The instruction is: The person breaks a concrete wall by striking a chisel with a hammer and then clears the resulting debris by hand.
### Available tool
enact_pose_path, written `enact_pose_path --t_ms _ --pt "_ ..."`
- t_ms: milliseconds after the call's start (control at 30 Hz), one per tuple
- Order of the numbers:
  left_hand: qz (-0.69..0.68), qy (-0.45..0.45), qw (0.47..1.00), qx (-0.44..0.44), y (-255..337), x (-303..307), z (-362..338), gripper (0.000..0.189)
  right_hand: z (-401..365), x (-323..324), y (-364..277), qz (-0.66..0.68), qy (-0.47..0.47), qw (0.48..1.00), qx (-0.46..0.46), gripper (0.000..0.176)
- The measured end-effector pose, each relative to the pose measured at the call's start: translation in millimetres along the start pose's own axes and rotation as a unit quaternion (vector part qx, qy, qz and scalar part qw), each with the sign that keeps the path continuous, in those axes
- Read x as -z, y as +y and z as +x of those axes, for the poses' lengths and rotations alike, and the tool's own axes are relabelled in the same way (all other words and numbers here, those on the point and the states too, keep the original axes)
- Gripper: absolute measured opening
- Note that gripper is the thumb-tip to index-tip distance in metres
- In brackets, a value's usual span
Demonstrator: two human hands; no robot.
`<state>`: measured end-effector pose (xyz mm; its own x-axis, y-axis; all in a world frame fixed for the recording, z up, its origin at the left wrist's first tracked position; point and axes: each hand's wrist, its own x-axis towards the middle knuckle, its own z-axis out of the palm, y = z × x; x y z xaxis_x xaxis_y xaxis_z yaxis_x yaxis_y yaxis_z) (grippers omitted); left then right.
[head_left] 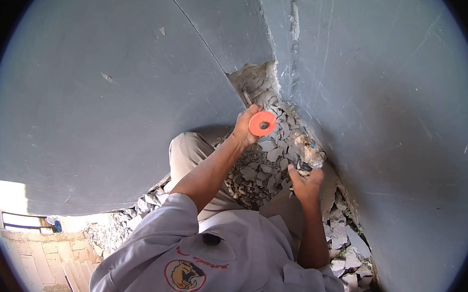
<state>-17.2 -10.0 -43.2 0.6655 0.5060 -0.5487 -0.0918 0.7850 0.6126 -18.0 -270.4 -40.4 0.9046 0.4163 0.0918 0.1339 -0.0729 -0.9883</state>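
Grey walls [114,96] are largely unbroken; one recess [255,79] is broken out above loose rubble [253,174]. The left hand [244,129] closes around a chisel [264,125] with an orange guard [256,119]; the right hand [309,187] grips a dusty lump [304,146], possibly a hammer head.

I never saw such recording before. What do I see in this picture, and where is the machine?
There is no machine: these are a person's two bare hands. The one picture comes from a camera worn on the head, looking forward and down, so the person's shirt shows at the bottom.

The left hand grips something with an orange disc. The right hand holds a pale, rough lump with a blue spot; I cannot tell what it is. Broken grey rubble lies between large grey surfaces.
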Motion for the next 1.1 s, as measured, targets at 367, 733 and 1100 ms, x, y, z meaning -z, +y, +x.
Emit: enact_pose_path --t_ms 367,733,1100 --pt "-0.204 0.018 0.976 -0.072 7 -50 30 0.007 69 -16 -109 0.085 0.095 0.956 0.263 0.008" --pt "-0.241 0.065 0.965 -0.083 23 -54 41 0.011 96 -20 -130 -0.048 0.025 0.971 0.234 0.009" --pt "-0.230 0.031 0.971 -0.061 16 -37 53 0.015 107 -46 -59 -0.103 -0.129 0.986 0.015 0.012"
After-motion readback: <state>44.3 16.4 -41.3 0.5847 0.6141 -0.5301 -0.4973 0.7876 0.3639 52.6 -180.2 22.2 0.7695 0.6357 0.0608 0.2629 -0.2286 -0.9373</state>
